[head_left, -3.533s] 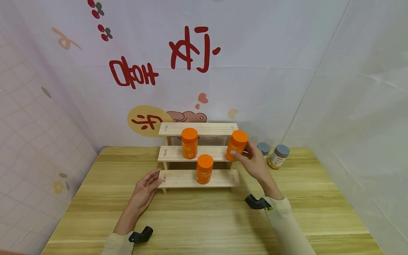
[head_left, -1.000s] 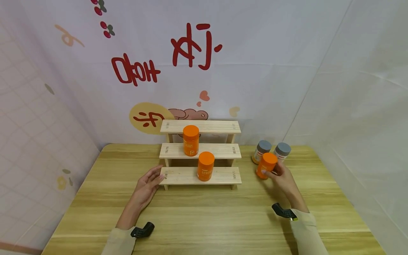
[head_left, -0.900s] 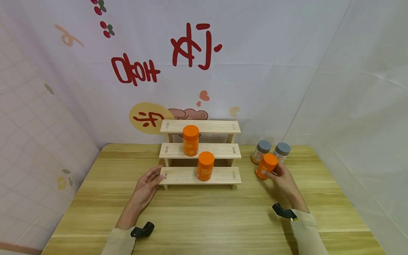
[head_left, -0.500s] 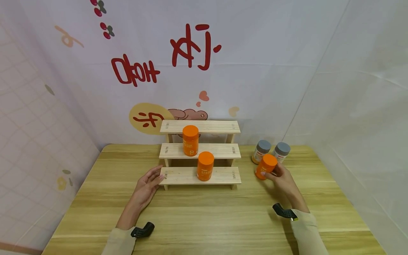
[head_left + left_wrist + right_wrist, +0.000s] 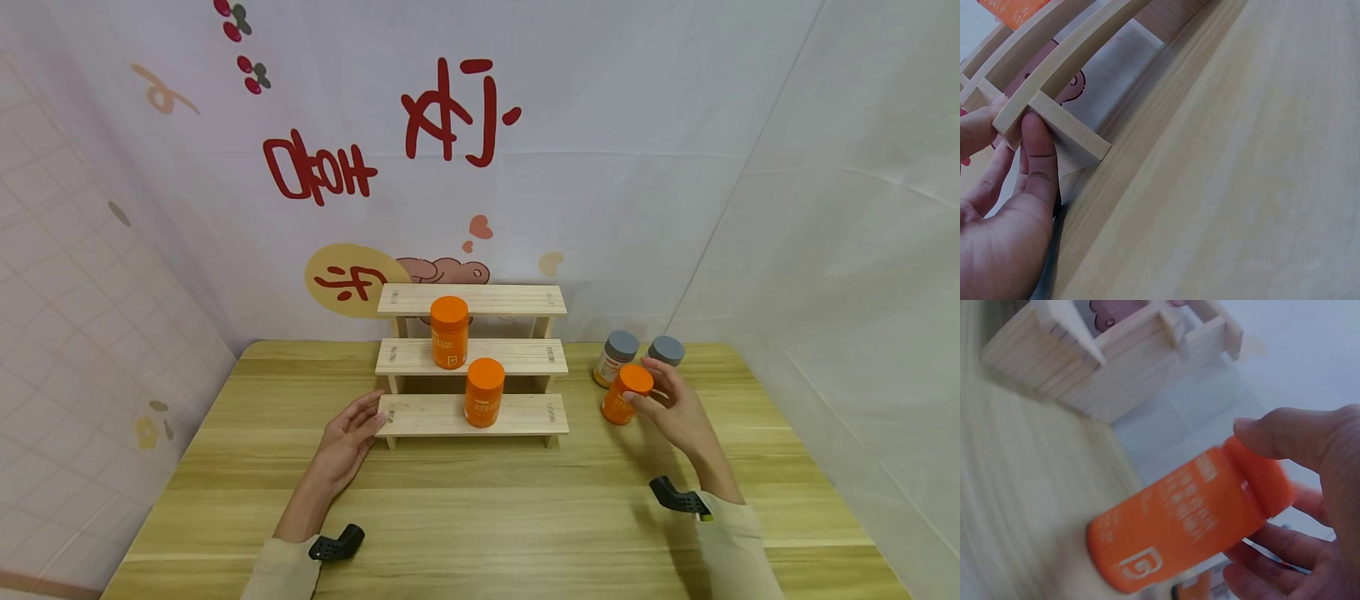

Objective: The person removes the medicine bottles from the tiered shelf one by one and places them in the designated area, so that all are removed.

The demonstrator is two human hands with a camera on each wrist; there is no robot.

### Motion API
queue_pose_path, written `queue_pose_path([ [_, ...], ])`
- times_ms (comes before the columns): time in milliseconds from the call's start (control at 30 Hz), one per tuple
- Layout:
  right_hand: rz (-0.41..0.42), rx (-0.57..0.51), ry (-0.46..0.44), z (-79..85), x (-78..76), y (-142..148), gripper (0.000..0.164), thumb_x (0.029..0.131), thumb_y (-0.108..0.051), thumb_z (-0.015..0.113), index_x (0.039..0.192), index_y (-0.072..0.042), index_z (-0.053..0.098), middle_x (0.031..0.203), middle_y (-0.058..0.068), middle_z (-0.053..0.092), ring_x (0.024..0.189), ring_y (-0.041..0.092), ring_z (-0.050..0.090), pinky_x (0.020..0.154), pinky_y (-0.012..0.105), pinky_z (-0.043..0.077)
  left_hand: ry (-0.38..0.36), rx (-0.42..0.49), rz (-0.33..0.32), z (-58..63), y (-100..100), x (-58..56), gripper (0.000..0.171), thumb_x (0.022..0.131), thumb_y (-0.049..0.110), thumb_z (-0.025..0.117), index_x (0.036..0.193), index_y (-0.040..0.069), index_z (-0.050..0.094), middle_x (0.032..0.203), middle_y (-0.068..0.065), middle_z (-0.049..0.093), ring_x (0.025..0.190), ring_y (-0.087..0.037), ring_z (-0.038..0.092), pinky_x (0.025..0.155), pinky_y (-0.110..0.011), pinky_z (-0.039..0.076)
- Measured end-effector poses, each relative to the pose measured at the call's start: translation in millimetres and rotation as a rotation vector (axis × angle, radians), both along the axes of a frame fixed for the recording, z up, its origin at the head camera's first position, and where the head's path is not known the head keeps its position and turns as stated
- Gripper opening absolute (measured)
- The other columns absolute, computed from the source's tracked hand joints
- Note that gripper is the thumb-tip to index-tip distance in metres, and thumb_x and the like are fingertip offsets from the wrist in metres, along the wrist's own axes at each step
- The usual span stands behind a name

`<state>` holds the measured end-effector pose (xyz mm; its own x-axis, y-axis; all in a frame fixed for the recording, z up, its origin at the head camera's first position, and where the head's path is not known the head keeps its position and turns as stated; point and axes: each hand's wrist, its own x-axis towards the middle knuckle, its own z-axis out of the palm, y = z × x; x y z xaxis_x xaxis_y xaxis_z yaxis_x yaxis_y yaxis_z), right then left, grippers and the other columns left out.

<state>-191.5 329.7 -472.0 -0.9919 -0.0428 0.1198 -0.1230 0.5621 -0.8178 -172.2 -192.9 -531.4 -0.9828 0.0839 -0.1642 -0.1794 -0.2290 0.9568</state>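
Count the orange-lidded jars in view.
3: one jar on the middle tier of the rack, another jar on the bottom tier, a third jar right of it, by the right hand.

Right of the three-tier pale wooden rack (image 5: 517, 356), the right hand (image 5: 681, 415) hides most of a cylindrical grey-lidded jar (image 5: 666, 348). There, the cylindrical orange jar (image 5: 1166, 515) is blurred in the right wrist view. At the rack's left end, some fingertips of the left hand (image 5: 347, 440) are hidden. On the rack, the left wrist view crops another orange jar (image 5: 1015, 9).
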Motion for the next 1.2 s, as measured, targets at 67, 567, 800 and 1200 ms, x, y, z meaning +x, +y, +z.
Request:
queue_pose_path([
  [67,-0.010,0.006,0.018,5.5,1.7,-1,0.074,0.098,-0.033,0.072,0.159,-0.014,0.035,0.151,0.017,0.053,0.131,0.018,0.055,0.113,0.043,0.045,0.002,0.004,0.000,-0.4,0,0.1,0.063,0.101,0.011,0.066,0.157,0.003,0.037,0.118,0.005,0.056,0.103,-0.004,0.059,0.082,-0.016,0.051],
  [567,-0.027,0.016,0.168,47.8,11.6,-24,0.069,0.098,-0.030,0.073,0.158,-0.022,0.039,0.158,0.014,0.045,0.143,0.037,0.043,0.108,0.008,0.037,0.005,0.019,0.002,-0.2,-1,-0.1,0.063,0.100,0.010,0.067,0.156,0.004,0.039,0.119,0.005,0.056,0.105,-0.004,0.058,0.084,-0.017,0.051],
  [800,0.012,0.006,0.173,54.8,8.6,-36,0.071,0.097,-0.028,0.073,0.159,-0.025,0.037,0.160,0.015,0.043,0.146,0.038,0.040,0.117,0.026,0.040,0.010,0.030,-0.007,0.1,-1,0.0,0.063,0.101,0.009,0.066,0.156,0.003,0.038,0.118,0.005,0.056,0.105,-0.004,0.059,0.085,-0.017,0.052],
  [1200,0.084,-0.054,0.141,59.7,4.1,-63,0.072,0.097,-0.027,0.074,0.159,-0.025,0.038,0.162,0.014,0.039,0.148,0.042,0.038,0.116,0.062,0.036,0.000,0.024,-0.010,0.6,-1,0.8,0.064,0.101,0.010,0.066,0.157,0.003,0.036,0.120,0.006,0.056,0.107,-0.004,0.058,0.087,-0.017,0.052],
])
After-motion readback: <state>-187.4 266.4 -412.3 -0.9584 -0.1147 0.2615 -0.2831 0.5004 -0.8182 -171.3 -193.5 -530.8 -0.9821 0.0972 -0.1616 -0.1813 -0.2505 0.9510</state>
